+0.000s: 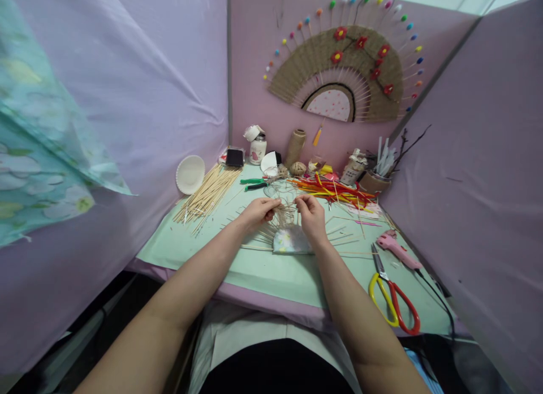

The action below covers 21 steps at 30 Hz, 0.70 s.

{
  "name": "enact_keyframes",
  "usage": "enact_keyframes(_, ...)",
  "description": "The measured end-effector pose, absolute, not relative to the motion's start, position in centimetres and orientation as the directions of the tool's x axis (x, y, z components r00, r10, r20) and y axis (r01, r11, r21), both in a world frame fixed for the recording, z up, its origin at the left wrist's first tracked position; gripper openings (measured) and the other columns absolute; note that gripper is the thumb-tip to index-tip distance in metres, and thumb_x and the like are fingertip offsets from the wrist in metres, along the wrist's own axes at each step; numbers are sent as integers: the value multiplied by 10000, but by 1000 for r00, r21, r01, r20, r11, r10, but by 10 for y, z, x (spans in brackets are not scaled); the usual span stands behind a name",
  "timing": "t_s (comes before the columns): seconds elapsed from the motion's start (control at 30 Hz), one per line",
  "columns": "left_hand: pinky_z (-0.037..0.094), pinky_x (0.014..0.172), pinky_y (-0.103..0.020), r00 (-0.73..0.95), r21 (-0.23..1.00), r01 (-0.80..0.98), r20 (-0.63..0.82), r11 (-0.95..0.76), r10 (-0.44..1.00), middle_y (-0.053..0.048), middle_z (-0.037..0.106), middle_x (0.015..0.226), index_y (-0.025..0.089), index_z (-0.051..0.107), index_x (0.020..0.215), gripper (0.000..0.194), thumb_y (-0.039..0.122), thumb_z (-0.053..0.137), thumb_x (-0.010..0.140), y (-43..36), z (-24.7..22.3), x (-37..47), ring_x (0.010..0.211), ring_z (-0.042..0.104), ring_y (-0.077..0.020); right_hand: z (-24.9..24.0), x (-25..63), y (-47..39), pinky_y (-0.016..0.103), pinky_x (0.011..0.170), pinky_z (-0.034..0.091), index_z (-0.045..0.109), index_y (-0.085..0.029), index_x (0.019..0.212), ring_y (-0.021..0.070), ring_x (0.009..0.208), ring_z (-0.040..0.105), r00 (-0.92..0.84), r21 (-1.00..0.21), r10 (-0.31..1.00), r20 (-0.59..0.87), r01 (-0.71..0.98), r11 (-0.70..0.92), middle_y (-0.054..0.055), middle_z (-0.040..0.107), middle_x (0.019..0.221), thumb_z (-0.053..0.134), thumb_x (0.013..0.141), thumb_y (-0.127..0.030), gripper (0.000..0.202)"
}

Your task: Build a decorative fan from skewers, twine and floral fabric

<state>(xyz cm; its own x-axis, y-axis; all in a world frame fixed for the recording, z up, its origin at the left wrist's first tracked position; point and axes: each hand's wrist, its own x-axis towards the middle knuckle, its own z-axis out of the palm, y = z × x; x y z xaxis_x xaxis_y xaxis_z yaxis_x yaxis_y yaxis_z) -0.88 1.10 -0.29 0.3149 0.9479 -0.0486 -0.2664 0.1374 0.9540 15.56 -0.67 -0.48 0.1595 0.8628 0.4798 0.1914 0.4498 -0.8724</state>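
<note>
Both my hands are raised over the middle of the green tabletop, a small gap between them. My left hand (262, 209) is closed in a pinch on tangled brown twine (285, 214). Fingers of my right hand (311, 213) are pinched on the same twine, just to its right. Below them lies a half-round piece covered in pale floral cloth (292, 240), its straight edge towards me. Thin sticks (343, 237) fan out from it on both sides. My right wrist covers part of its right side.
Bamboo sticks (212, 195) lie at left beside a white paper plate (190, 175). Green-handled pliers (253, 182) and red and yellow pipe cleaners (335, 191) lie behind my hands. Scissors (392, 298) and a pink glue gun (399, 250) with a cord are at right.
</note>
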Motion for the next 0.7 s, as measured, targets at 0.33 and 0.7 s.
enact_keyframes(0.33, 403, 647, -223, 125, 845, -518, -75, 130, 989, -42, 685, 914, 169, 643, 708, 251, 407, 705, 756, 18, 2, -17, 770, 557, -105, -4, 155, -8, 278, 650, 400, 577, -208, 811, 138, 654, 469, 118, -882, 882, 456, 191, 431, -16, 548, 709, 573, 825, -406, 198)
enact_keyframes(0.7, 107, 399, -177, 232, 869, -486, 20, 98, 973, 17, 527, 686, 153, 506, 657, 455, 454, 839, 586, 8, 12, -15, 497, 312, -23, -3, 153, -8, 262, 611, 398, 574, -203, 792, 115, 615, 459, 124, -911, 903, 412, 52, 409, -32, 522, 677, 611, 820, -398, 200)
